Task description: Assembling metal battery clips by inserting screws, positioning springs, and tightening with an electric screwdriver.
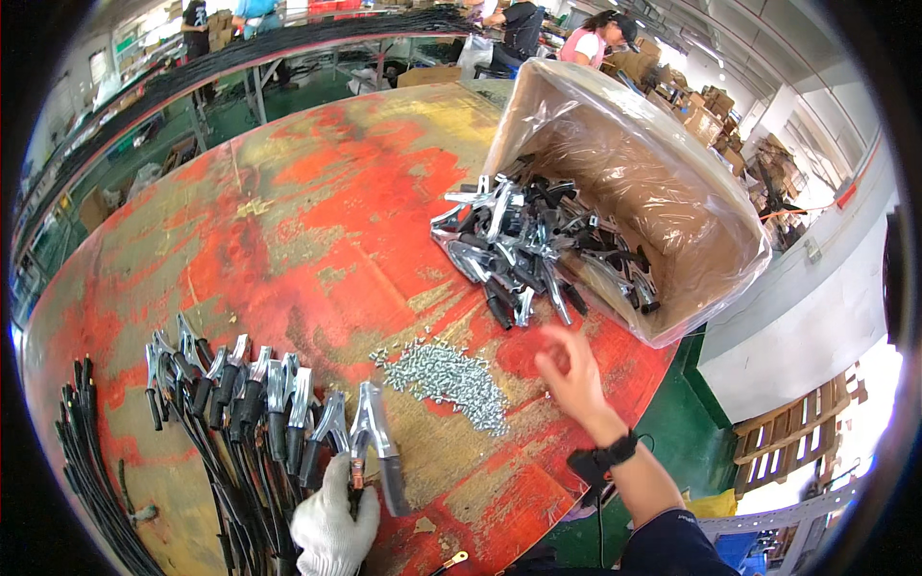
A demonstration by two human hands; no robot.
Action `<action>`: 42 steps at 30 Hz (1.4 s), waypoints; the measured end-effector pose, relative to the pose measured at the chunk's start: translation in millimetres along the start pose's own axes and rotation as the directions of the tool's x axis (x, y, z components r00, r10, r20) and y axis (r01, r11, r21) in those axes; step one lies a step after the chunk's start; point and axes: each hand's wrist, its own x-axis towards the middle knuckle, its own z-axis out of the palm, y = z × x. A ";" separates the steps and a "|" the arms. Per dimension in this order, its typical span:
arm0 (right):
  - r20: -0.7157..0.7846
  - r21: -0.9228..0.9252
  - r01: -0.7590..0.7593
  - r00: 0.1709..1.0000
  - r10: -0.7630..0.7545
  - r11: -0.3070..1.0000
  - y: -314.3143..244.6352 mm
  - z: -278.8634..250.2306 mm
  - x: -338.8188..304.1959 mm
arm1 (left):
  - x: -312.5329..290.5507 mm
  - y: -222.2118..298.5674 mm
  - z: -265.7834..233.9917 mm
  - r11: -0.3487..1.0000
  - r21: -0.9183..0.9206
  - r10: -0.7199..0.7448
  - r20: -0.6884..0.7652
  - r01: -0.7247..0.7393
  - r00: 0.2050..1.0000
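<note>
My left hand (331, 526), in a white knitted glove, pinches a metal spring clamp (373, 422) with black handles by its lower end; its jaws point away from me. Beside it on the left lies a row of similar clamps (252, 384) fixed to black cables (235, 499). My bare right hand (574, 382), slightly blurred, is over the table with fingers apart and nothing visible in them. It is just short of a heap of loose clamps (509, 245). Between the hands, a pile of small silvery screws (447, 382) is spread out.
A cardboard box (663, 163) lined with clear plastic lies on its side at the right, clamps spilling from its mouth. More black cables (86, 461) lie at the far left of the worn red table (317, 230). Several people work beyond, near a long rack of cables (317, 43).
</note>
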 end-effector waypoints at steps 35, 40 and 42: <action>0.403 0.790 -0.432 0.901 0.163 0.435 -23.0 -27.2 -138.4 | -96.9 28.4 40.2 0.794 -0.083 0.474 0.704 -0.602 0.528; 0.397 0.794 -0.431 0.902 0.170 0.429 -27.2 -36.1 -142.9 | -93.3 34.0 49.3 0.711 -0.039 0.520 0.702 -0.702 0.487; 0.358 0.792 -0.401 0.916 0.183 0.460 -29.6 -39.6 -142.8 | -80.4 32.9 37.6 0.763 -0.080 0.508 0.688 -0.641 0.519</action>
